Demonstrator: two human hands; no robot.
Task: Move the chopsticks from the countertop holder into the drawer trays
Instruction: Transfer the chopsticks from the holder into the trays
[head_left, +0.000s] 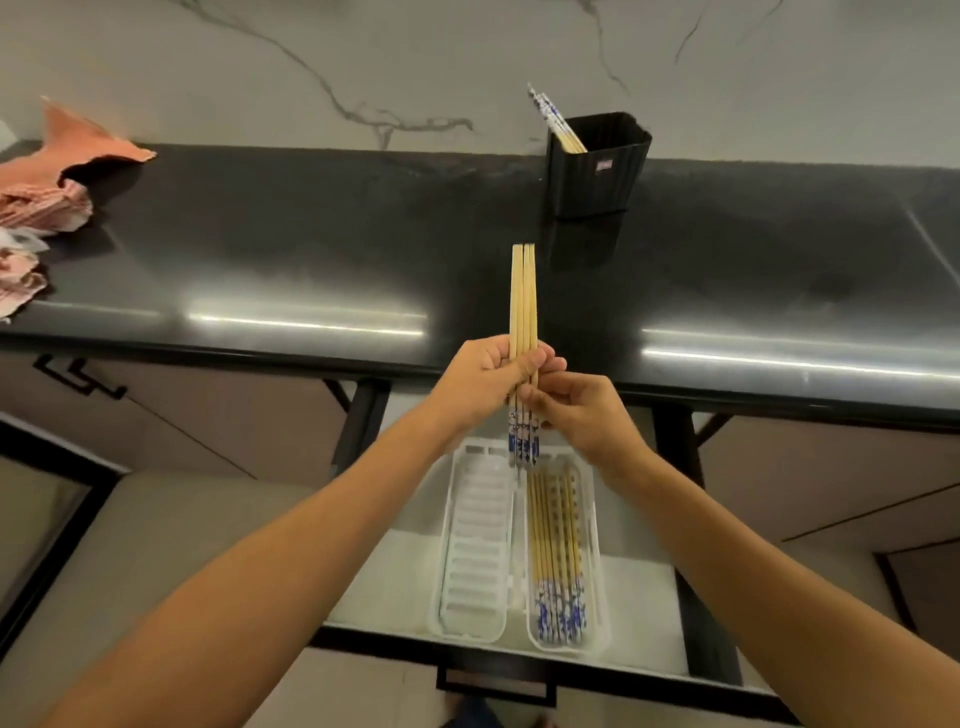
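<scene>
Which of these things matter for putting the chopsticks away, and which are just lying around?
Part of the job: held chopsticks, gripped by left hand and right hand; black holder with leftover chopsticks; empty left tray; right tray holding stored chopsticks; open drawer.

Just lying about: pink cloths on the countertop.

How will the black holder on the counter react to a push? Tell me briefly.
The black holder is tall and narrow, so a high push would probably tip it. It looks like ribbed plastic holding few chopsticks, so likely light. On the glossy countertop a low push may slide it.
</scene>
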